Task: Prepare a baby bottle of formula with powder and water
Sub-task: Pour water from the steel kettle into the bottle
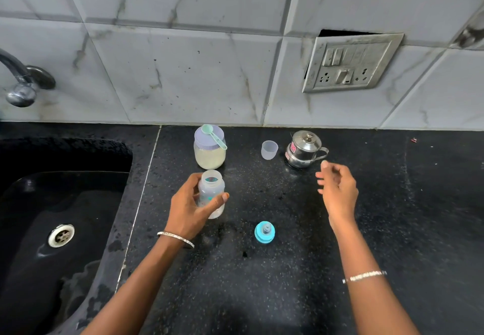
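Black countertop [288,269]: left hand [187,210] fingers wrap the open baby bottle [211,193]; right hand [337,190] fingers loosely spread, empty.

On the counter [288,269], the sink [39,230] lies to the left. The powder jar [209,155] stands at the back with the scoop [213,135] on its lid; the bottle [211,194] is just before it. Right of the jar stand the cap [269,149] and kettle [303,150] — close together. The nipple ring [264,232] lies nearer the person — between the arms.
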Demonstrator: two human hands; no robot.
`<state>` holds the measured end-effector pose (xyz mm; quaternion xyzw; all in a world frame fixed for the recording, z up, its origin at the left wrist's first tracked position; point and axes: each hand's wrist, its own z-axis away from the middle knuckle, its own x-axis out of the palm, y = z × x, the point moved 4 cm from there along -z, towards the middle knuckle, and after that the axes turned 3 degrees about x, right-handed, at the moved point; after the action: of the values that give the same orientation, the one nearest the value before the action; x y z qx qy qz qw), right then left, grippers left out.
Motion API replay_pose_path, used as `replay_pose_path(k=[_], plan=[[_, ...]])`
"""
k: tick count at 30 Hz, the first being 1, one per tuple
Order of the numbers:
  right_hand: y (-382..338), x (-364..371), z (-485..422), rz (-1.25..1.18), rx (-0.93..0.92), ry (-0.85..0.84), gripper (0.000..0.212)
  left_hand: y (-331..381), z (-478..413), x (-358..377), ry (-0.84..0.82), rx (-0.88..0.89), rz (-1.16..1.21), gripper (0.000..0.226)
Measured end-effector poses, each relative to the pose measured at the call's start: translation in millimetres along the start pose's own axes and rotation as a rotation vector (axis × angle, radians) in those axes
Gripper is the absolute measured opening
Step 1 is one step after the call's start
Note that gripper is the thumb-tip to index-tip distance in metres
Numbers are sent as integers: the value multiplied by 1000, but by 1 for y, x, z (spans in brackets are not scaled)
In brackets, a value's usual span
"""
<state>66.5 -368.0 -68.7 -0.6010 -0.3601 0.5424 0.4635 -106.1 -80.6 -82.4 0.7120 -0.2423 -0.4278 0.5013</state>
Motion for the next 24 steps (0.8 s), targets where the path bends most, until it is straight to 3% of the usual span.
replay_pose_path(k=[3, 6, 11, 16, 24], plan=[[3, 11, -35, 18, 77, -7, 40, 1, -4, -4, 18, -14, 18, 48], [6, 23, -59, 39, 135, -50, 51, -1, -7, -6, 16, -26, 15, 48], [11, 33, -80, 13, 199, -104, 47, -3, -11, -8, 28, -36, 12, 57], [19, 36, -86, -145, 202, -179, 24, -1, -18, -7, 32, -52, 27, 58], [25, 38, -72, -371, 291, -108, 27, 4, -17, -7, 22, -61, 38, 60]])
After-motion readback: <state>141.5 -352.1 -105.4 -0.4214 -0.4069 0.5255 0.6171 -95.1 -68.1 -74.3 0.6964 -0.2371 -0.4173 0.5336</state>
